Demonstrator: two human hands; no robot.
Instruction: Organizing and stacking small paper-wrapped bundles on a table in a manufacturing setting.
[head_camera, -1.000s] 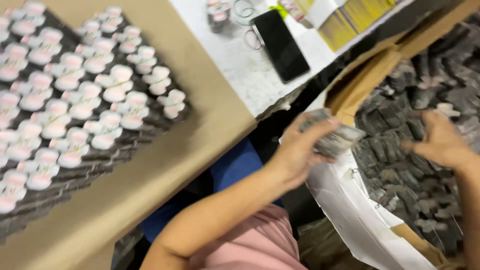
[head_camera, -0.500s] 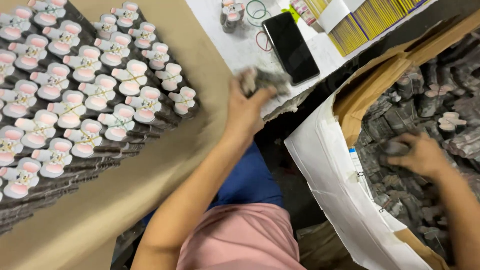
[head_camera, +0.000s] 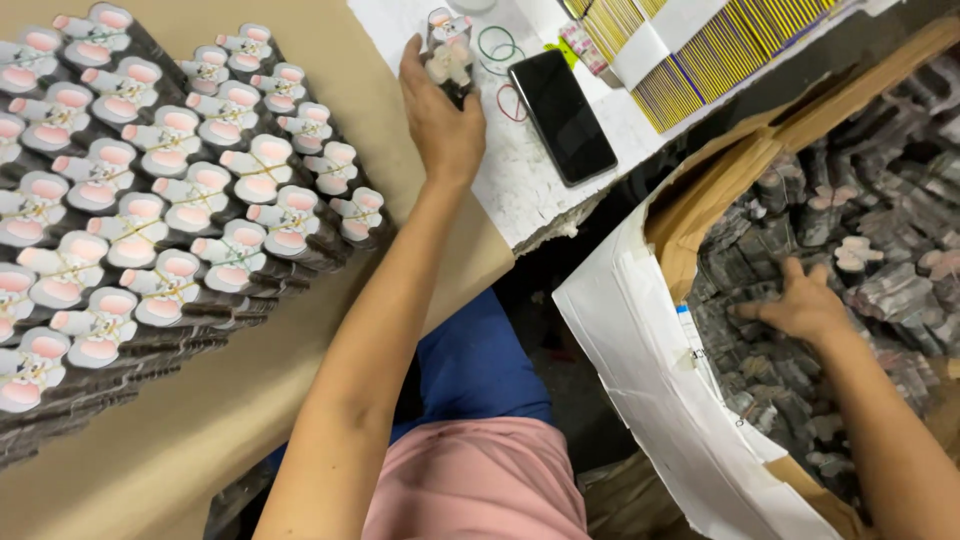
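We count: black smartphone 1 | rubber bands 3 | cardboard box 1 | hands 2

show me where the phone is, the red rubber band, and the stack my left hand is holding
black phone (head_camera: 562, 117), head view, middle of its dark screen
red rubber band (head_camera: 511, 103), head view, its loop
stack of cutouts (head_camera: 449, 55), head view, top piece above the left hand (head_camera: 440, 125)

Dark phone screen on white table, torn white-lined cardboard box at right, yellow striped packs above
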